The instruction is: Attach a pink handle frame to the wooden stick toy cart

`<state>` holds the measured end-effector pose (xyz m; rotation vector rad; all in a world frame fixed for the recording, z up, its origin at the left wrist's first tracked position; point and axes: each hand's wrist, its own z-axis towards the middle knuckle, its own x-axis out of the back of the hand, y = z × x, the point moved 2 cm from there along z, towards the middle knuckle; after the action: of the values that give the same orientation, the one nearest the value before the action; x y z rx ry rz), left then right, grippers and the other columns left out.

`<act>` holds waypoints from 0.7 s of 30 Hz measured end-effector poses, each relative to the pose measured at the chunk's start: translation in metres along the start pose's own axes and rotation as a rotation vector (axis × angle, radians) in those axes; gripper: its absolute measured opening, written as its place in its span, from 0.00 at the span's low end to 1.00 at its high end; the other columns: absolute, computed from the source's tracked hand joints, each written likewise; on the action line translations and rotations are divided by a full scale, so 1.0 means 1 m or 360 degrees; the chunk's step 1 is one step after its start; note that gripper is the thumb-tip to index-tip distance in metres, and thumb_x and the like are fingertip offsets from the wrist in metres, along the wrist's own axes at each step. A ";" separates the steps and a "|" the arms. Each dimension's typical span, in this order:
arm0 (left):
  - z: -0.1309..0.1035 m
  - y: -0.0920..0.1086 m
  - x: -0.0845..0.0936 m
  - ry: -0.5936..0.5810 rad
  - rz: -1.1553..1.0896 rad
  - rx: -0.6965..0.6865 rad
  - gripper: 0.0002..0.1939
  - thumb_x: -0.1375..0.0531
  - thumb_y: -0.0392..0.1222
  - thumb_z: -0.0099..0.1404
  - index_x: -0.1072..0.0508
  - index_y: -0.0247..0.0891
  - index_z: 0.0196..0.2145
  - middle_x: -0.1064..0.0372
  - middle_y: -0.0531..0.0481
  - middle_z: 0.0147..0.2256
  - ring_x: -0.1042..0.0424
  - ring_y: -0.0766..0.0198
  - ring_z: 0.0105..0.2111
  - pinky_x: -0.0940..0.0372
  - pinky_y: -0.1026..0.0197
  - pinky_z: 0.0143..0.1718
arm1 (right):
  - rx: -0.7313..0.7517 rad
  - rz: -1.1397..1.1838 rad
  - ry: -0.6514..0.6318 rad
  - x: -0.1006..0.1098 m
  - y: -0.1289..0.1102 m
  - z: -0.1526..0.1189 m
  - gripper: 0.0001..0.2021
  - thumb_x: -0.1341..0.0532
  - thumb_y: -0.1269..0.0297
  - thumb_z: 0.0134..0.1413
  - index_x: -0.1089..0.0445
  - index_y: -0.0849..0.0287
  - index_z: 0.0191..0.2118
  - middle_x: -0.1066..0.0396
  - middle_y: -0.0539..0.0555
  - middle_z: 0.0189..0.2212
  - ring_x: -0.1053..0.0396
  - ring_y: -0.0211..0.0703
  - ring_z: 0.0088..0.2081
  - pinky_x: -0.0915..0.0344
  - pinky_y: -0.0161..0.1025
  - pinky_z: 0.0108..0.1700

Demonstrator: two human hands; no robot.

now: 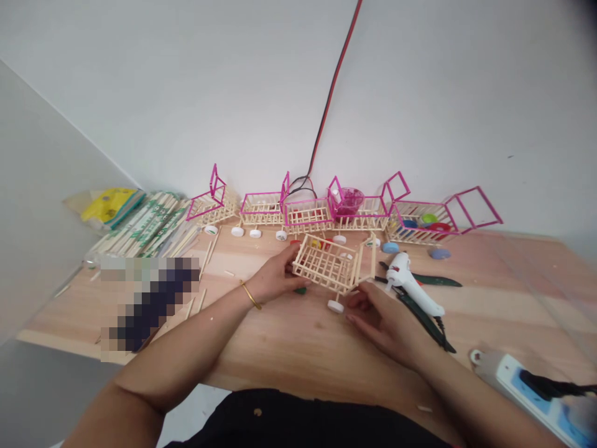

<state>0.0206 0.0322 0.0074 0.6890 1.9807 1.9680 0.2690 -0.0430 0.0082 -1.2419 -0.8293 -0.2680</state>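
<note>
Tilted above the tabletop is a miniature shopping cart (326, 264) made of thin plain wooden sticks, with a handle frame at its right end. A white bottle-cap wheel (336, 306) hangs below its near side. My left hand (276, 274) is closed on the cart's left end, some fingers hidden behind it. At the lower right corner, by the handle, is my right hand (380, 314), its fingers half bent and its thumb apart from them. Its upper fingers seem to touch the corner. A green cap (301, 290) lies beneath my left hand.
Several carts with pink rims (263, 208) line the wall. A white glue gun (415, 286) lies right, over dark green-handled pliers (426, 320). Bundled sticks (144, 224) and a yellow bag (112, 207) are left, near a blurred dark patch (153, 305). A power strip (532, 389) sits front right.
</note>
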 end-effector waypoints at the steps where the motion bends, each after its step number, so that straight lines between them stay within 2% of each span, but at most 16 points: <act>1: 0.000 0.000 0.000 -0.0001 0.0008 -0.0005 0.37 0.31 0.38 0.55 0.35 0.37 0.61 0.30 0.41 0.54 0.27 0.54 0.48 0.26 0.56 0.43 | 0.0001 -0.0001 -0.0004 0.000 0.000 0.000 0.09 0.41 0.65 0.62 0.36 0.54 0.47 0.26 0.55 0.40 0.27 0.45 0.40 0.29 0.44 0.43; 11: 0.000 0.001 0.000 0.0010 0.0024 -0.0005 0.37 0.31 0.38 0.55 0.36 0.37 0.62 0.30 0.40 0.55 0.26 0.53 0.49 0.26 0.55 0.45 | -0.0001 -0.0001 0.0002 -0.001 0.001 0.000 0.08 0.40 0.65 0.61 0.36 0.54 0.46 0.26 0.54 0.39 0.26 0.45 0.39 0.29 0.43 0.42; 21: 0.000 -0.003 0.001 0.0012 0.0010 -0.0003 0.39 0.31 0.37 0.55 0.36 0.39 0.63 0.30 0.41 0.56 0.27 0.51 0.52 0.27 0.55 0.46 | -0.0012 0.0009 -0.0009 -0.002 0.004 -0.001 0.09 0.40 0.64 0.62 0.36 0.54 0.48 0.26 0.55 0.41 0.27 0.45 0.41 0.30 0.45 0.44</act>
<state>0.0198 0.0330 0.0043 0.6894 1.9833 1.9783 0.2706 -0.0430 0.0033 -1.2527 -0.8302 -0.2632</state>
